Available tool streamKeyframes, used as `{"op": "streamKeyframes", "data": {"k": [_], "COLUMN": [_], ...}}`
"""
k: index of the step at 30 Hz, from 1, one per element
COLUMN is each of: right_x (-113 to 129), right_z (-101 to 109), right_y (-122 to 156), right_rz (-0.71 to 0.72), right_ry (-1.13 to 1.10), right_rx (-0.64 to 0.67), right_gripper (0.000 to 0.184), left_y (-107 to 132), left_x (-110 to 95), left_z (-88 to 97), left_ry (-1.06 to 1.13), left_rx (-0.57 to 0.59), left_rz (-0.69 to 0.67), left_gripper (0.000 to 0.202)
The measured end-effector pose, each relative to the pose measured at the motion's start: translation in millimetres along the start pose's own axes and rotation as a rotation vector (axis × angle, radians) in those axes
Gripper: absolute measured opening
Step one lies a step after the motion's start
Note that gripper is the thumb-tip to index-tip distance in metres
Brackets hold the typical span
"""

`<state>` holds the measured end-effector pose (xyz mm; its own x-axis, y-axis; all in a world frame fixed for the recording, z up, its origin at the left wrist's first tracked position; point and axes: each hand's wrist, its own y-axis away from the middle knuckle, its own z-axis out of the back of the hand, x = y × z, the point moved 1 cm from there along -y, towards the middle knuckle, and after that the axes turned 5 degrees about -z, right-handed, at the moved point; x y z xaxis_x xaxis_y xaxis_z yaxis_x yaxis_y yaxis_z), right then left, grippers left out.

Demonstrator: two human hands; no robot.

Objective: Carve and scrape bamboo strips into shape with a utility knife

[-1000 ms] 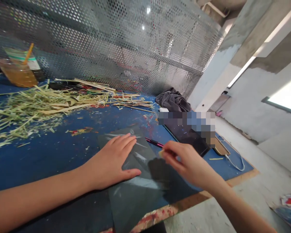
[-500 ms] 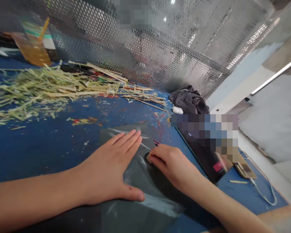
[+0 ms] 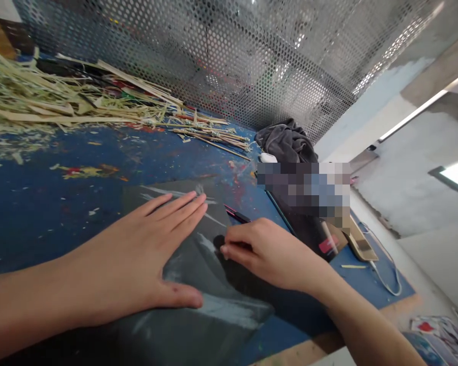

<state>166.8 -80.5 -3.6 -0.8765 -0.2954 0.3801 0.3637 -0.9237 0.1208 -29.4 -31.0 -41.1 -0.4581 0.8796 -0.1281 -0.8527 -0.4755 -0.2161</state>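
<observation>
A dark grey sheet [image 3: 229, 300] with pale, chalky streaks lies on the blue table. My left hand [image 3: 160, 249] is spread flat on it, fingers apart and thumb out to the right. To its right, my right hand [image 3: 263, 249] pinches thumb and fingers together low over the sheet. A small dark patch [image 3: 219, 242] shows at its fingertips; whether it is an object or a shadow is unclear. Slim black and pink sticks [image 3: 236, 213] lie just beyond the right hand's knuckles, partly hidden by it.
Pale plant strips [image 3: 61, 107] and a bundle of thin sticks [image 3: 213, 134] lie along a perforated metal screen [image 3: 198, 56]. At the right are a dark cloth [image 3: 288, 142], a white case [image 3: 268, 158], a dark flat device [image 3: 290, 213] and a phone [image 3: 361, 239] with a cable.
The view has shifted, so most things sit further left and higher. My left hand stays flat on the sheet. My right hand remains pinched, and more of the black and pink sticks shows.
</observation>
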Motion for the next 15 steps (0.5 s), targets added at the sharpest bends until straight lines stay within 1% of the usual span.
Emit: {"op": "streamKeyframes", "data": {"k": [1,4,5,6,9,10,11,13,15], "right_x": [0.5,2.6,3.3,3.7,2.9,2.4,2.1,2.8,4.5], "right_z": [-1.6,-6.2,-6.6,-6.4,-4.5,-4.7,-5.6,-8.3,-9.8], "right_y": [-0.9,-5.7,-6.6,-6.6,-3.1,-2.2,-2.3,-5.3,-9.2], "right_rz": [-0.007,0.006,0.015,0.022,-0.005,-0.023,-0.04,-0.052,-0.027], "right_ry": [0.002,0.028,0.046,0.062,0.053,0.034,0.017,0.016,0.052], "right_rx": [-0.021,-0.185,-0.211,-0.203,-0.051,-0.022,-0.031,-0.136,-0.225], "right_gripper": [0.026,0.023,0.023,0.023,0.025,0.026,0.026,0.025,0.025], "left_y": [-0.2,-1.4,-1.9,-2.2,-2.2,-2.0,-1.7,-1.1,-0.4], "left_x": [-0.4,-2.4,-3.1,-3.8,-5.3,-5.6,-5.7,-5.7,-5.4], "left_z": [0.5,4.0,5.3,6.5,8.2,8.2,8.1,7.6,7.3], "left_ry": [-0.004,-0.017,-0.02,-0.023,-0.02,-0.018,-0.016,-0.016,-0.015], "left_rx": [0.012,0.052,0.066,0.081,0.129,0.136,0.136,0.124,0.104], "left_rz": [-0.002,0.005,0.011,0.021,0.038,0.038,0.033,0.027,0.034], "left_gripper": [0.11,0.112,0.113,0.114,0.116,0.117,0.117,0.116,0.116]}}
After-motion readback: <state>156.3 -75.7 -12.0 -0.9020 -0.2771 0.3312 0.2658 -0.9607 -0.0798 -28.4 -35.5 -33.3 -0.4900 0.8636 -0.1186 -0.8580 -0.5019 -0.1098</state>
